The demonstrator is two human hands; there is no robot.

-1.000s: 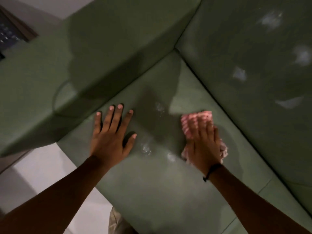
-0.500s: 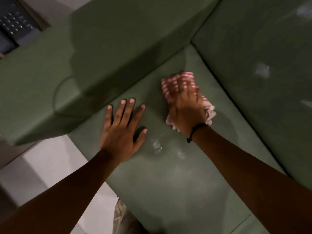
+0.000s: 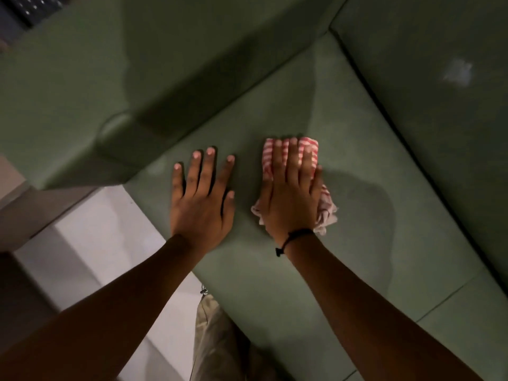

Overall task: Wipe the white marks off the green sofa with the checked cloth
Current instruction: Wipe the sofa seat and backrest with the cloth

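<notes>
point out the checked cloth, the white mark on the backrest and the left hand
checked cloth (image 3: 310, 154), head view, bare striped corner at its upper right
white mark (image 3: 457, 72), head view, middle of the smudge
left hand (image 3: 202, 200), head view, back of the hand

The right hand (image 3: 291, 199) presses flat on the checked cloth (image 3: 308, 152) (red and white) on the green sofa (image 3: 357, 243) seat. The left hand (image 3: 200, 199) lies flat just beside it. One white mark (image 3: 457, 71) shows on the backrest.
</notes>
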